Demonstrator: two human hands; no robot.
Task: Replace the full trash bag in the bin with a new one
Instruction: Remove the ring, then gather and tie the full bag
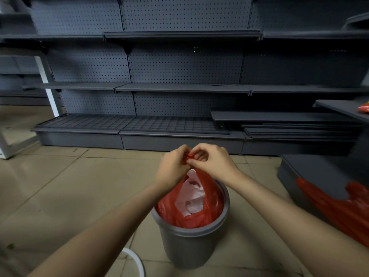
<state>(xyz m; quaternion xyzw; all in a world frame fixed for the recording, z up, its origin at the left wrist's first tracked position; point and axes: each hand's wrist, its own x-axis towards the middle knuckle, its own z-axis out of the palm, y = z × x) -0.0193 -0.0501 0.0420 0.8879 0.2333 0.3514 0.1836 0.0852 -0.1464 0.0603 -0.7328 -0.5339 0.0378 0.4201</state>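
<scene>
- Your left hand (173, 166) and right hand (214, 161) pinched the red bag (209, 204) handles together above the grey bin (191, 246).
- The bag sat inside the bin, white paper (192, 198) in it.

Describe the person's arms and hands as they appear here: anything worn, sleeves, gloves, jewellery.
Both forearms are bare right down to the bottom edge of the picture; no sleeve shows in view. The left hand and the right hand wear no gloves. No watch, bracelet or ring is visible on either wrist or on the fingers that show. Nails look short and unpainted, though the picture is too soft to be sure.
</scene>
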